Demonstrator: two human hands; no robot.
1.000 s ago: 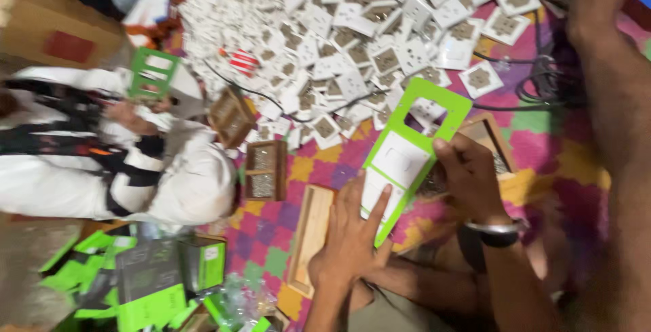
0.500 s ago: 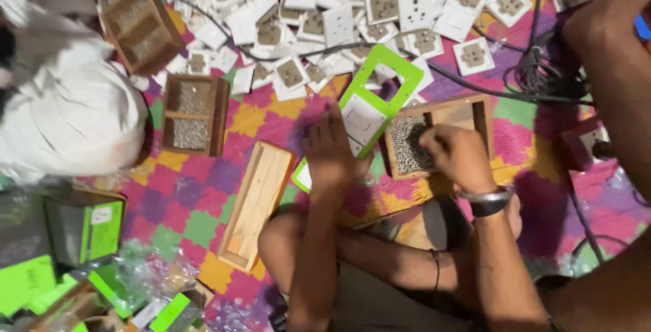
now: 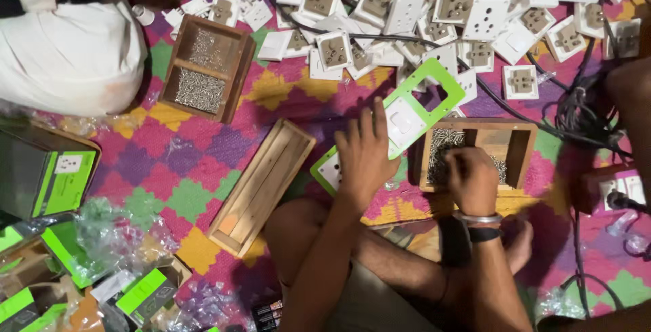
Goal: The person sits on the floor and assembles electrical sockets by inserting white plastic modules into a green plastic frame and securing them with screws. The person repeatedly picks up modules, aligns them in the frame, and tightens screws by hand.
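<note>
My left hand (image 3: pixel 364 152) lies flat, fingers spread, on a green plastic frame plate (image 3: pixel 415 98) with white switch modules, pressing it to the colourful mat. My right hand (image 3: pixel 471 177), a metal bangle at its wrist, reaches fingers-down into a wooden tray (image 3: pixel 513 145) holding small metal screws (image 3: pixel 439 149). Whether it has picked up any screws is hidden by the fingers.
Several white sockets (image 3: pixel 468 13) and black cables (image 3: pixel 576 111) cover the mat ahead. A second screw tray (image 3: pixel 205 67) and an overturned wooden tray (image 3: pixel 261 186) lie left. Another person in white (image 3: pixel 68 47) sits at far left. Green boxes (image 3: pixel 64 183) and plastic wrap pile at lower left.
The view shifted, bringing the trays and hands closer. My left hand stays on the green plate. My right hand has dipped further into the screw tray.
</note>
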